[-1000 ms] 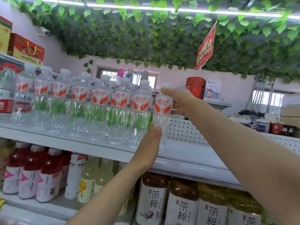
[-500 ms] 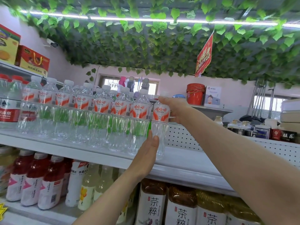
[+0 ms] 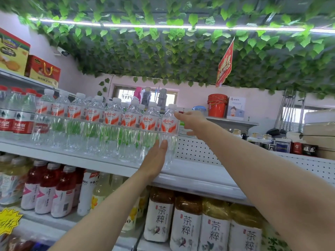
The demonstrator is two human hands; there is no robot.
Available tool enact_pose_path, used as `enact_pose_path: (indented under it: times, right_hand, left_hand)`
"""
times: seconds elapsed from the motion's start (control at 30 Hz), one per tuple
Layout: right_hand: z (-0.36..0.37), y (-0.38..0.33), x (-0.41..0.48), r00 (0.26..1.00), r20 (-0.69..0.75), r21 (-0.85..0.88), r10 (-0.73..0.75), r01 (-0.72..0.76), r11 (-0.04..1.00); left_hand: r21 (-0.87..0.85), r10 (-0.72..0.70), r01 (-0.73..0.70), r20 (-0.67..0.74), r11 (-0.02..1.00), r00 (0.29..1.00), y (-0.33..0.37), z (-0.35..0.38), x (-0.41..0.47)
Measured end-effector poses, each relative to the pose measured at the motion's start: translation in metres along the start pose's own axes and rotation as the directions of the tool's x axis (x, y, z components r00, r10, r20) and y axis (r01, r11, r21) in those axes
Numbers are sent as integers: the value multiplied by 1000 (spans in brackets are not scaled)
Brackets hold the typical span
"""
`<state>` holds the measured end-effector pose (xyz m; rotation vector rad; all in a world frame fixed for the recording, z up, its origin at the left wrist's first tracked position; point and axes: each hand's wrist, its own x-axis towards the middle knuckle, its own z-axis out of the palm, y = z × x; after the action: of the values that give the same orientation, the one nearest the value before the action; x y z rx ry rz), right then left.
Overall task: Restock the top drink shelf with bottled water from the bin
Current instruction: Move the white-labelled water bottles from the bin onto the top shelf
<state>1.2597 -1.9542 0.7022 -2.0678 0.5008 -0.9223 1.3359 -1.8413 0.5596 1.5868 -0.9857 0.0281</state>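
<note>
Nearest the camera, two bare forearms reach up from the bottom edge and the lower right of the frame toward the shelving. Below them, on the lower shelf, stand tea bottles (image 3: 186, 223) with white labels at lower centre and red drink bottles (image 3: 47, 187) at lower left, with a yellow starburst tag (image 3: 9, 221) at the left edge. Above these, the left hand (image 3: 155, 160) lies flat, fingers straight and together, pressed against the lower body of the water bottle (image 3: 169, 124). This bottle stands upright on the top shelf (image 3: 190, 171) at centre frame, at the right end of a row of water bottles (image 3: 94, 120) with the same red-and-white labels, touching its neighbour. To its right the shelf surface is bare, backed by a perforated white panel (image 3: 195, 149). The right hand (image 3: 193, 123) is just right of the bottle at label height, released, its fingers loose and not wrapped round it; the thumb tip reaches the bottle's shoulder, though whether it touches cannot be told. Farther back, right of centre, red buckets (image 3: 217, 105) sit on a ledge against the pink wall. At upper left, boxes (image 3: 42, 71) rest on a higher shelf. Green leaves (image 3: 163, 57) cover the ceiling across the top, and a red sign (image 3: 224, 64) hangs from them.
</note>
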Motion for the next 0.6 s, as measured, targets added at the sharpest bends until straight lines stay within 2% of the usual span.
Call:
enact_pose_path:
  times: [0.3, 0.6]
  right_hand:
    - [-92, 10, -86, 982, -1, -250, -188, 181, 951]
    - [-163, 63, -185, 986, 41, -359, -161, 165, 919]
  left_hand:
    - [144, 99, -72, -188, 987, 977, 81, 15, -49]
    - [337, 94, -17, -212, 941, 973, 117, 62, -132]
